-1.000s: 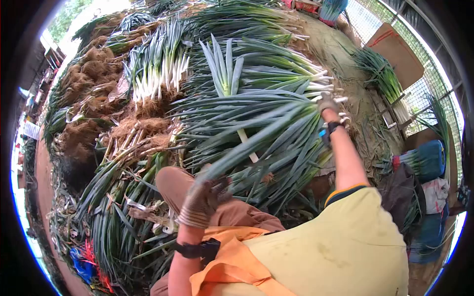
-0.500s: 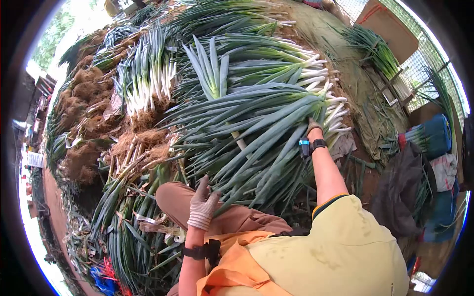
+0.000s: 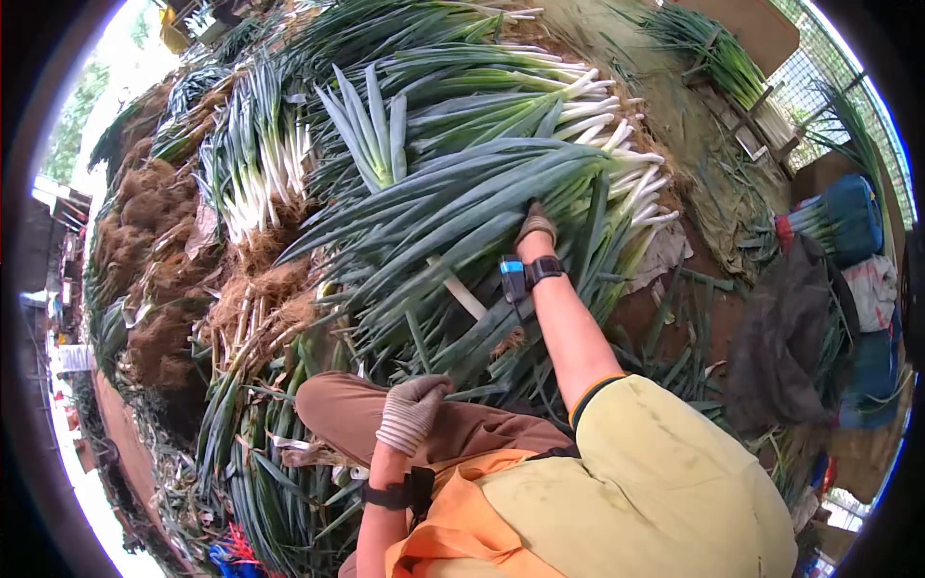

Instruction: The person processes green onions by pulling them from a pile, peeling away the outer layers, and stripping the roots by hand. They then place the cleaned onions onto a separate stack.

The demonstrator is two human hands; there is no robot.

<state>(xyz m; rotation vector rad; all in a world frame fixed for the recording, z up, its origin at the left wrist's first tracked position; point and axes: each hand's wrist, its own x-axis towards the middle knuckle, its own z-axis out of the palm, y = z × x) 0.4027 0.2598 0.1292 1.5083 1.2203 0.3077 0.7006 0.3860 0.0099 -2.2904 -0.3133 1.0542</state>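
A big heap of green onions lies in front of me, with long green leaves to the left and white stems to the right. My right hand, in a striped glove, is among the leaves on top of the heap; its thumb shows, but the leaves hide most of its fingers. My left hand, also gloved, is curled closed above my bent knee. A green onion leaf runs out from its fingers. One loose white stem lies across the leaves between my hands.
To the left are another bunch of green onions and brown root clumps. More leafy stalks lie by my left knee. On the right are a dark cloth, a blue bundle and further green onions.
My right hand has moved left, away from the white stems and over the leaves. My left hand has gone from spread fingers to a closed grip. The view has shifted slightly.
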